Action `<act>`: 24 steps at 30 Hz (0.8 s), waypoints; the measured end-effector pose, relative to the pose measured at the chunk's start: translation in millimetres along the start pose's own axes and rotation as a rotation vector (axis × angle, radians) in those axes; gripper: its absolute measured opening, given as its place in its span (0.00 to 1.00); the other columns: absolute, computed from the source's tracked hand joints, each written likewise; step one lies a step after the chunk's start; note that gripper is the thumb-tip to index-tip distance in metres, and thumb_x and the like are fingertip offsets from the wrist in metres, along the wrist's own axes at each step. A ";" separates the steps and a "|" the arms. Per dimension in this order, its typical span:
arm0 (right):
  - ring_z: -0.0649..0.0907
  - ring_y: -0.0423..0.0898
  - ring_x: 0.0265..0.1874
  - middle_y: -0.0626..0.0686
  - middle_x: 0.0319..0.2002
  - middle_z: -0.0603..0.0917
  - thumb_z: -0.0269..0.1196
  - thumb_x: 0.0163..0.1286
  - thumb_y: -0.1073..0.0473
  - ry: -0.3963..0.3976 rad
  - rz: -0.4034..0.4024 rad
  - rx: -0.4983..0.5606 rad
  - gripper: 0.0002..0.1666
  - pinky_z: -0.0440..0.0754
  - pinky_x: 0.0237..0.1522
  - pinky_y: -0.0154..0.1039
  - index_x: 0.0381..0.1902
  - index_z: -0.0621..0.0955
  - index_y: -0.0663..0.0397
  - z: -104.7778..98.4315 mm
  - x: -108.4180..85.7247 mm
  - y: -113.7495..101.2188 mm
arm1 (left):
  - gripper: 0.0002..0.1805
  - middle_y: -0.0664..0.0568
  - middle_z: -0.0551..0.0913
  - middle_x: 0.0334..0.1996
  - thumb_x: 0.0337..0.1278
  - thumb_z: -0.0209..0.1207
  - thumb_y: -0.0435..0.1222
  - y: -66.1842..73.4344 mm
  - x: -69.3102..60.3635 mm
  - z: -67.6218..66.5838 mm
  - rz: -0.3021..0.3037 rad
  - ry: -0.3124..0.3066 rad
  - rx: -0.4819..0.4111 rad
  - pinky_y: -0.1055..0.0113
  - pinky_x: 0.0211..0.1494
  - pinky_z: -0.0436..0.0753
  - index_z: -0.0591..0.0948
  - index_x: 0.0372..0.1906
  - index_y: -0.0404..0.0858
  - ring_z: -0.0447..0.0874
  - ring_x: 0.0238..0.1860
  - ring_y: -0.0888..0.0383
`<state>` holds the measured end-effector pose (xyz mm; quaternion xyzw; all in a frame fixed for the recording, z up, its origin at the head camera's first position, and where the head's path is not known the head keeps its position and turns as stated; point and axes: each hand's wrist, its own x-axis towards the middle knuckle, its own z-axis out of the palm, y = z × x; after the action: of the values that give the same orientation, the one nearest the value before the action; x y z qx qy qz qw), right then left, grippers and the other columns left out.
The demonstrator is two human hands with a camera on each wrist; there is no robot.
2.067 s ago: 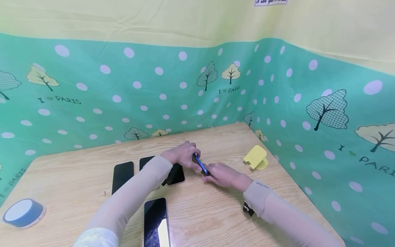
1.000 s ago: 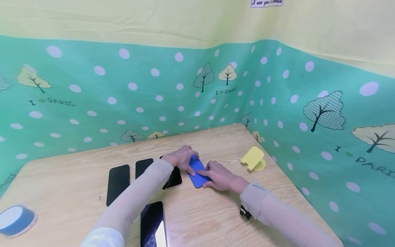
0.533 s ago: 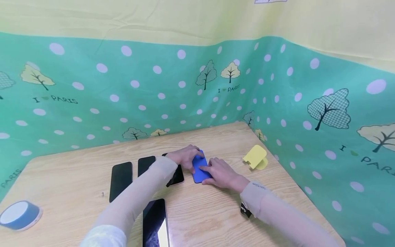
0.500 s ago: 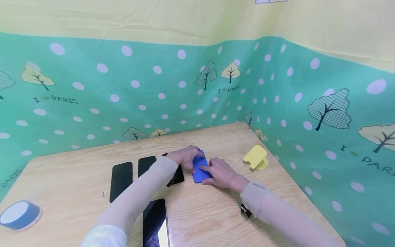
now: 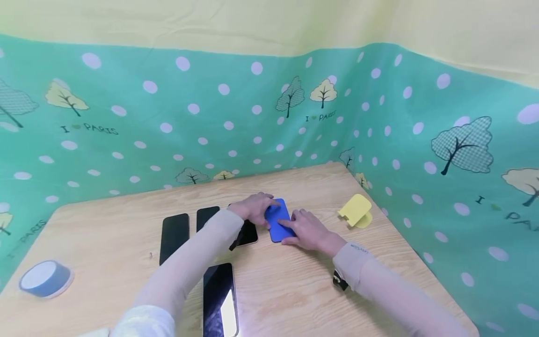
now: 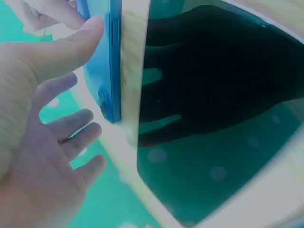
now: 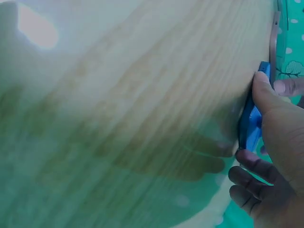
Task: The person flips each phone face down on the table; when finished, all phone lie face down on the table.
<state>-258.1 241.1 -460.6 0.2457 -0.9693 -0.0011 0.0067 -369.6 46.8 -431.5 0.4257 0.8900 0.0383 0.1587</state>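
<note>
A blue phone lies on the wooden table with its blue back up, between my two hands. Bent over its far left part, my left hand has the index finger near the far end and the thumb at the left edge. From the right, my right hand holds it too, index finger reaching over the back and thumb low by the near end. The left wrist view shows side buttons on the phone and the left thumb against it. Partly behind the left wrist lies a black-screened phone.
More dark-screened phones lie to the left: one at the far left, one beside it, and one nearer me. A folded yellow stand is at the right, a blue-and-white round object at the left. Patterned cloth borders the table.
Two seconds ago both hands held the blue phone up on edge. It then came down flat, back up, and turned straighter. Over the last half second hands and phone barely moved; the view shifted slightly.
</note>
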 end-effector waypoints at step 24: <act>0.81 0.53 0.56 0.54 0.57 0.87 0.62 0.73 0.33 0.031 -0.202 -0.077 0.35 0.78 0.57 0.50 0.71 0.78 0.42 -4.4 44.6 -56.7 | 0.43 0.39 0.74 0.68 0.45 0.78 0.34 -60.4 -73.8 -0.3 -0.162 -0.016 0.048 0.39 0.78 0.67 0.75 0.70 0.53 0.75 0.67 0.38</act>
<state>-270.3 170.0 -456.0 0.3418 -0.9386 -0.0351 0.0307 -371.4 -48.4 -425.0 0.3562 0.9210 0.0005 0.1579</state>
